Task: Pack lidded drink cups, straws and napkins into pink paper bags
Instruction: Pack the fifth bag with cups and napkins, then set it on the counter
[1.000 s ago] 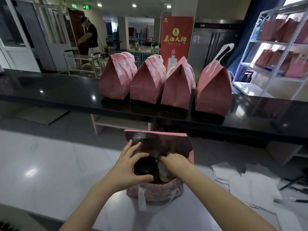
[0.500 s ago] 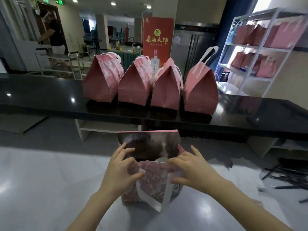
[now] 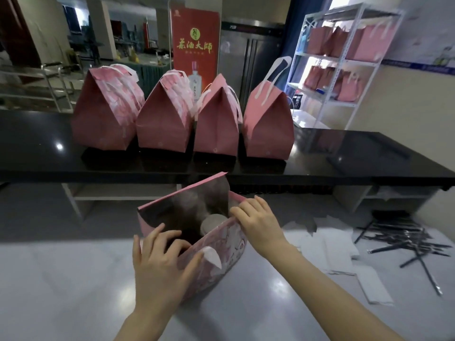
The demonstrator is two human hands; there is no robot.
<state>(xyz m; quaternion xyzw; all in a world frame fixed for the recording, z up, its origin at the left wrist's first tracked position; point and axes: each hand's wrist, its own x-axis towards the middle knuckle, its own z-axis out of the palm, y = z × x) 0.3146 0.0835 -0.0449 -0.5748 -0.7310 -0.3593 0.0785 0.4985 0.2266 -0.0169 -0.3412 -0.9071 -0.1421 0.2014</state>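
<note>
Grey desk (image 3: 61, 279): open room at left, napkins (image 3: 337, 252) and straws (image 3: 403, 239) crowd right. Open pink bag (image 3: 221, 244) mid-desk, tilted, lidded cup (image 3: 213, 222) inside. Left hand (image 3: 160, 262) grip pinches near rim; right hand (image 3: 258, 220) grip pinches the right edge.

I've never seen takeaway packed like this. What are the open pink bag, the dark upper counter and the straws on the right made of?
Open pink bag: paper, matte, judging by its crisp folds and flat white handle.
Dark upper counter: looks like polished black stone or a glossy laminate; it mirrors the ceiling lights.
Straws: thin dark sticks, possibly wrapped plastic; too small to tell.
</note>
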